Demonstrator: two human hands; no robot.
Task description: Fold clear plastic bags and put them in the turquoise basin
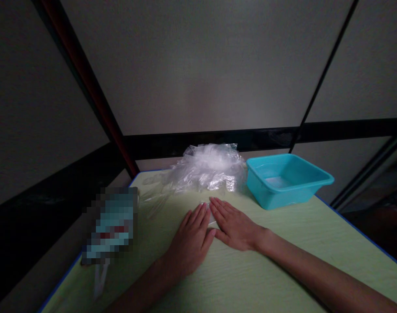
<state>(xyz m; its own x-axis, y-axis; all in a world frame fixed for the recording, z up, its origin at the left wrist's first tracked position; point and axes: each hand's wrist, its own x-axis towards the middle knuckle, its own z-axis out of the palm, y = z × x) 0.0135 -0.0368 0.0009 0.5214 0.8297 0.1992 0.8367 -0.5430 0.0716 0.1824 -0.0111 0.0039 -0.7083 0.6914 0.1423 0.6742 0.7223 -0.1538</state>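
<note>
Apparently midway through flattening a small clear plastic piece (212, 218) on the table (250, 282), partly under left hand (191, 243) and right hand (235, 225), laid palm-down with thumbs nearly meeting, with a crumpled plastic heap (211, 167) beyond seemingly left to do and only an unclear pale patch (275, 181) in the teal basin (285, 199)

Left hand (190, 245): palm down, flat, fingers extended forward. Right hand (235, 226): palm down, flat, fingers angled forward-left. Thumb tips meet or nearly so; contact unclear. Both forearms (309, 269) converge from below, right more fully visible.
</note>
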